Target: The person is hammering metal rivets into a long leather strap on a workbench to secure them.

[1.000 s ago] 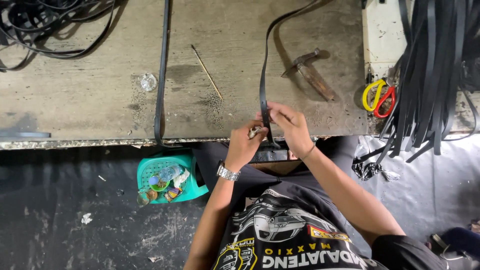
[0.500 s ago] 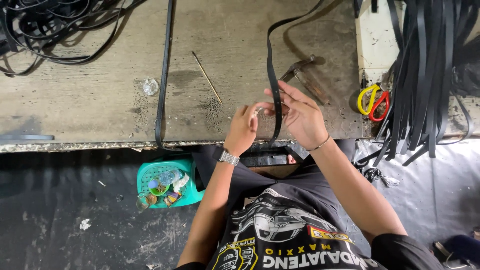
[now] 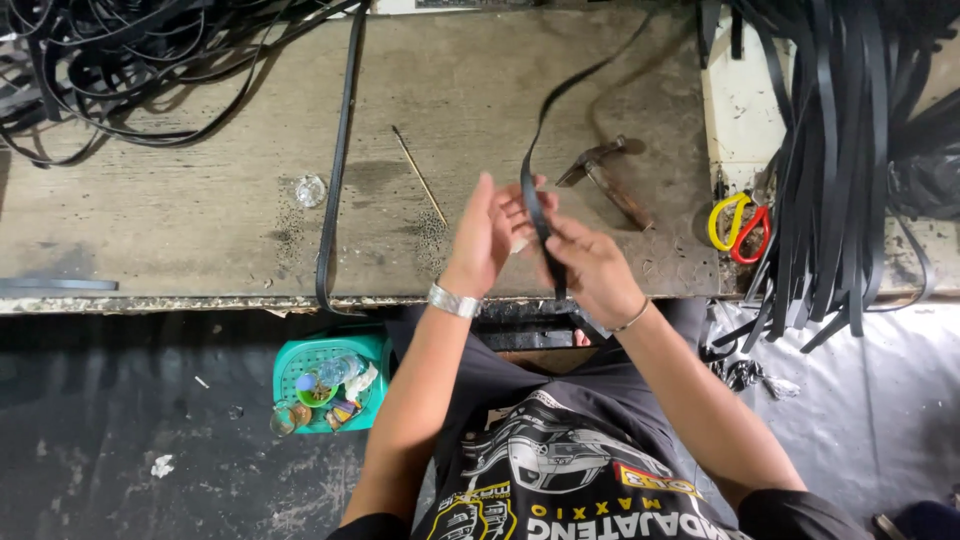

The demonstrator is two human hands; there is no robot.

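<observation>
Right hand (image 3: 590,265): closed round a black strap (image 3: 533,195), gripping it just above the near edge of the table (image 3: 200,220). The strap runs up from the fist, curves over the tabletop toward the far side, and its lower end passes down behind the hand past the table edge.

Left hand (image 3: 487,232): open, fingers spread upward, palm turned to the strap and touching it beside the right hand; a metal watch at the wrist.

Hammer (image 3: 605,178): lying on the table just beyond the hands, wooden handle, well worn.

Thin stick (image 3: 418,185): on the table left of the hands.

Second black strap (image 3: 338,160): lying flat, running from the far side over the near edge, further left.

Scissors (image 3: 738,222): yellow and red handles, to the right, beside a hanging bundle of black straps (image 3: 840,150).

Tangle of black cords (image 3: 120,60): far left corner.

Teal basket (image 3: 330,380): on the floor under the table edge, holding small jars and oddments.

Open tabletop: left of the flat strap, bare and stained.
</observation>
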